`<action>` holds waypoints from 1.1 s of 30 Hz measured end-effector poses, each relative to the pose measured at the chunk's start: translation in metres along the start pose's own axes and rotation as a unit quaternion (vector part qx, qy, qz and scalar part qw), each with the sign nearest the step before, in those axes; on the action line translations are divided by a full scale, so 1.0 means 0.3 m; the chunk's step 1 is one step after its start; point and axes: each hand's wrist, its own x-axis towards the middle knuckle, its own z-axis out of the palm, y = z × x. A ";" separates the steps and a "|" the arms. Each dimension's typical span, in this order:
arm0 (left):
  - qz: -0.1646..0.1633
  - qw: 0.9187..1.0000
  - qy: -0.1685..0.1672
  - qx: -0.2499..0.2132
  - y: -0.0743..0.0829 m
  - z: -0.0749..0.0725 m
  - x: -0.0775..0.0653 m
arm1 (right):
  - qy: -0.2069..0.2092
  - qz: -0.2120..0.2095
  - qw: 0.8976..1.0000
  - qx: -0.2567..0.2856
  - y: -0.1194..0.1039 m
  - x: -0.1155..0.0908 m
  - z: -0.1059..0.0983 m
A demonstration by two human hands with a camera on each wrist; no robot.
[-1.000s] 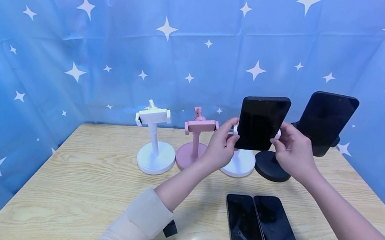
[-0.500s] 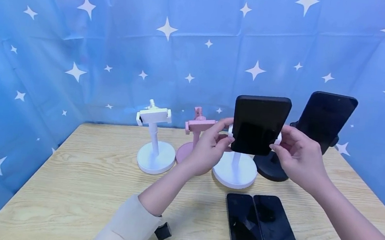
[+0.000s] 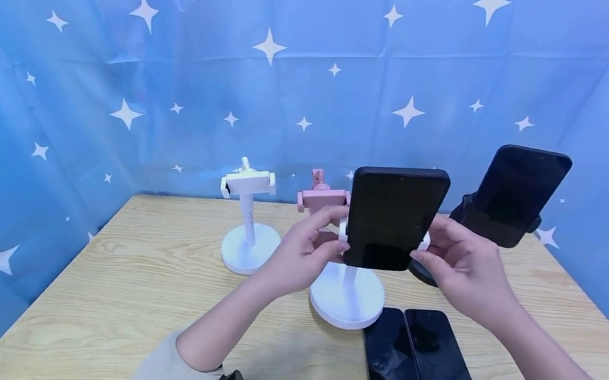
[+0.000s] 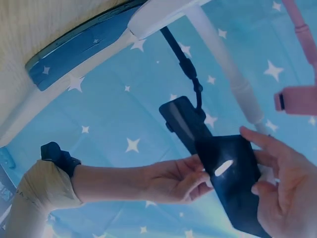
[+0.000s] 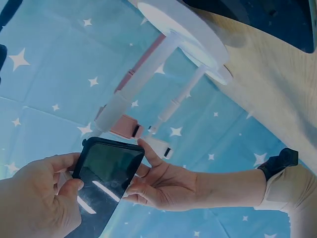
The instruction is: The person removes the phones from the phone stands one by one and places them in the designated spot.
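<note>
A black phone [image 3: 394,220] sits upright in the clamp of a white phone stand [image 3: 347,300], screen toward me. My left hand [image 3: 303,250] pinches the white clamp end on the phone's left side, thumb in front. On the opposite side my right hand [image 3: 468,273] pinches the other clamp end. The left wrist view shows the phone [image 4: 233,178] between both hands, its screen reflecting light. In the right wrist view the stand's pole [image 5: 136,82] runs from the phone's back to the round base. In the head view, the base overlaps the far end of a dark phone lying flat [image 3: 396,363].
Another dark phone [image 3: 445,366] lies alongside the flat one. A white stand [image 3: 248,249] and a pink stand [image 3: 321,200] with bare clamps stand at the back left. At the back right, a black stand holds a phone [image 3: 520,197]. A starry blue curtain [image 3: 210,77] hangs behind.
Both hands have brought the white stand with its phone nearer to me and a little left, out of the row of stands. Its base now overlaps a flat phone.
</note>
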 end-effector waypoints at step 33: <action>0.051 0.999 -0.010 0.014 -0.018 -0.047 -0.176 | -0.061 -0.030 0.983 0.169 -0.014 -0.055 0.089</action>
